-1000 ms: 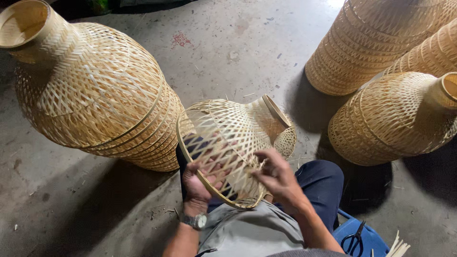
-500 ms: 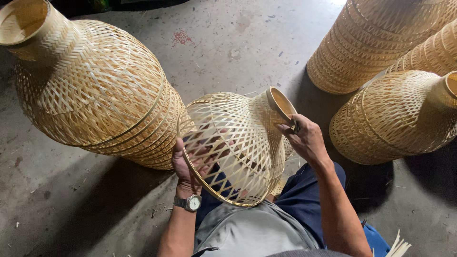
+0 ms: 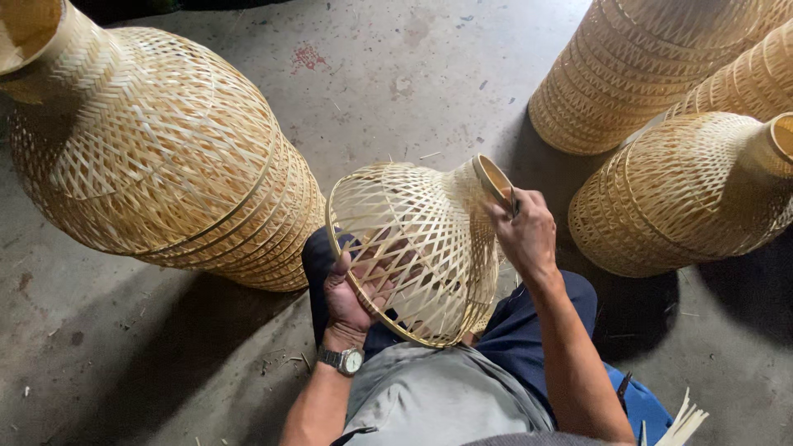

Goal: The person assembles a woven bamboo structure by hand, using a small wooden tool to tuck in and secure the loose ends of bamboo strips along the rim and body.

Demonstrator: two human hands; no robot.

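Tilted further over since before: woven bamboo shade (image 3: 413, 239), left hand (image 3: 351, 293) gripping its wide rim, right hand (image 3: 524, 235) clasping its narrow neck.

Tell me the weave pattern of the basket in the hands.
An open diamond lattice of pale bamboo strips on the basket; the head view shows it.

Silver wristwatch (image 3: 350, 361), grey shirt (image 3: 438, 400), navy trousers (image 3: 529, 347)

Basket-weaving workshop: stacked woven baskets (image 3: 165, 157)
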